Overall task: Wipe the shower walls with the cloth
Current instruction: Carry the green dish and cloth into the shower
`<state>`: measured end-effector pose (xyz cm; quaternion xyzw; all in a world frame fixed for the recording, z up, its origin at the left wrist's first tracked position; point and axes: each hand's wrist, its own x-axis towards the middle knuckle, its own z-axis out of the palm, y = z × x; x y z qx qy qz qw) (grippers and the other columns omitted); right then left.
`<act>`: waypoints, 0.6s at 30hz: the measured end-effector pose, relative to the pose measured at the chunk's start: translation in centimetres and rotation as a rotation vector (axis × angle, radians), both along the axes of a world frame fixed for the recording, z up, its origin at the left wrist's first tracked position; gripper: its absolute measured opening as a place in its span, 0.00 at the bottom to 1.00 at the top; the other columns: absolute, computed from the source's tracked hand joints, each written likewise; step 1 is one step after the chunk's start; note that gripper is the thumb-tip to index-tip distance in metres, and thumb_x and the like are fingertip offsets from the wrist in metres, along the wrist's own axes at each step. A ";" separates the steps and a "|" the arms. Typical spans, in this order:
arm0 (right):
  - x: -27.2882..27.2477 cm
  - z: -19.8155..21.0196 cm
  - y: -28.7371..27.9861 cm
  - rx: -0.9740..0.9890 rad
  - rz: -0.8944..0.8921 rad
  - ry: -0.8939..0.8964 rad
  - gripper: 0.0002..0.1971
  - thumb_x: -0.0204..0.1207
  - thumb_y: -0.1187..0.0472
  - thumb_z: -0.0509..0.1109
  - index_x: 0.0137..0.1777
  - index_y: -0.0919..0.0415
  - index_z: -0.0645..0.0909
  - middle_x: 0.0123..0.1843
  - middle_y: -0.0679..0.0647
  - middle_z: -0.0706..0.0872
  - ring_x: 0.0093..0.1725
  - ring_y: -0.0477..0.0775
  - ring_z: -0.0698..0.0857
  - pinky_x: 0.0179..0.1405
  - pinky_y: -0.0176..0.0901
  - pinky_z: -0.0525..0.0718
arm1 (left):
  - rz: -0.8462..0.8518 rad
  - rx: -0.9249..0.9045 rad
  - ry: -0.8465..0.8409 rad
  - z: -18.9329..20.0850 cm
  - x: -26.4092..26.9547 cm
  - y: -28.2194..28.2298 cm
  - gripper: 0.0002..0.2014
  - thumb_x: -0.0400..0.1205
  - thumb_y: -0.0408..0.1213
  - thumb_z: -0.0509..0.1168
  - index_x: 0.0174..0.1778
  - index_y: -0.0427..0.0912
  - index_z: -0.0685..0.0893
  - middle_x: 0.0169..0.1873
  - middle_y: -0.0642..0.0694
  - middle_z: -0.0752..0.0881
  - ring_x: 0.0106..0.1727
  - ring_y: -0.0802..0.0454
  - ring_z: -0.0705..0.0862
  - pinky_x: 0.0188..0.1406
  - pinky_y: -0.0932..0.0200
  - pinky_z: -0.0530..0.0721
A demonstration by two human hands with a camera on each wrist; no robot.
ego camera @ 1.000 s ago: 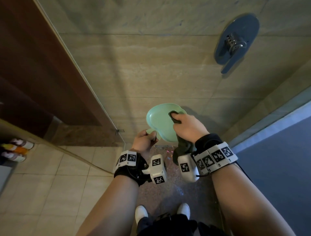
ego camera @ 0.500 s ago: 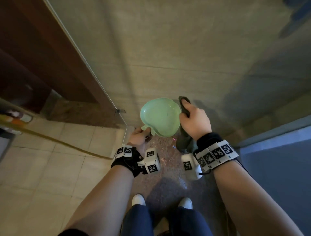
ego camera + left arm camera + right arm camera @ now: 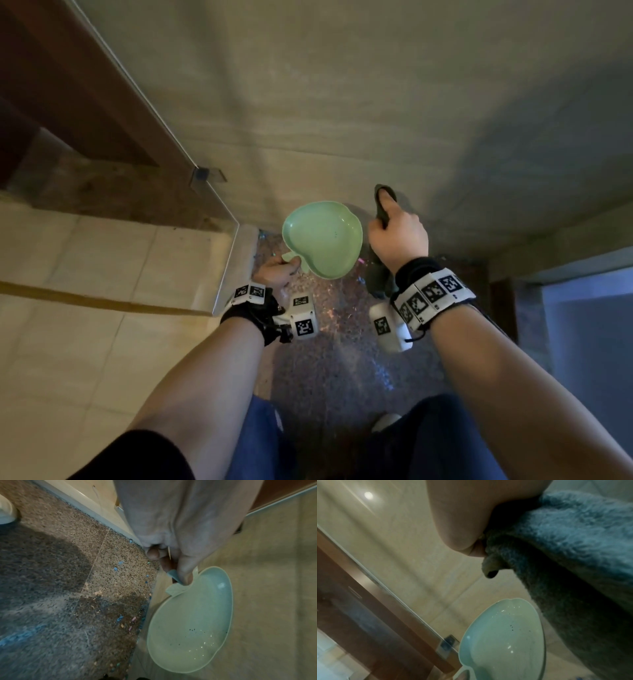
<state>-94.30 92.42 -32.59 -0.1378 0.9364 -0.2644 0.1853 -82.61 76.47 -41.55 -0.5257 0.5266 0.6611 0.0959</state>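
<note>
1. Nearest us, our left hand point(image 3: 276, 272) pinches the stem-like handle of the green dish point(image 3: 322, 240), thumb on top in the left wrist view. We keep this grip firm and the dish level; droplets and dark specks sit in its basin, and tilting it would likely spill them onto the speckled floor point(image 3: 329, 342).

2. Our right hand point(image 3: 397, 236) grips the cloth point(image 3: 379, 205), fingers curled round it, 1 fingertip pressing its top fold. The cloth's lower part hangs below the wrist. We judge it better to bunch that loose tail into the palm first, so that it does not drag or flick against the dish, which sits just beside it.

3. Beyond the hands stands the wall point(image 3: 342, 120), beige stone. We cannot tell whether the cloth touches it yet. For a good wipe we lay the cloth flat with a broad palm, not 1 fingertip, and press evenly.

4. We work in overlapping strokes across the low section ahead, then towards the glass panel point(image 3: 219, 212) at left.

5. We hold the dish away from the stroke path, so that the 2 hands do not collide.
</note>
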 end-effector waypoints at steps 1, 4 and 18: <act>-0.3 -2.0 -0.1 0.007 0.004 0.002 0.31 0.80 0.61 0.58 0.83 0.49 0.59 0.54 0.66 0.85 0.50 0.70 0.83 0.54 0.59 0.83 | -0.005 -0.011 -0.014 -1.8 -0.2 0.0 0.11 0.83 0.40 0.67 0.39 0.43 0.74 0.35 0.45 0.71 0.39 0.48 0.68 0.43 0.48 0.71; -0.9 -7.9 -0.3 0.039 0.024 -0.002 0.30 0.80 0.61 0.58 0.83 0.49 0.59 0.55 0.66 0.85 0.51 0.69 0.83 0.54 0.57 0.82 | -0.023 -0.040 -0.049 -8.3 -0.6 -0.7 0.12 0.81 0.42 0.69 0.37 0.42 0.73 0.33 0.45 0.72 0.36 0.47 0.68 0.41 0.48 0.69; 0.1 -24.4 0.3 0.218 0.247 0.007 0.30 0.83 0.57 0.57 0.84 0.49 0.55 0.45 0.60 0.83 0.40 0.63 0.80 0.39 0.47 0.78 | -0.254 0.023 -0.179 -20.9 0.7 2.4 0.19 0.89 0.33 0.54 0.29 0.38 0.71 0.05 0.50 0.67 0.06 0.59 0.62 0.12 0.66 0.61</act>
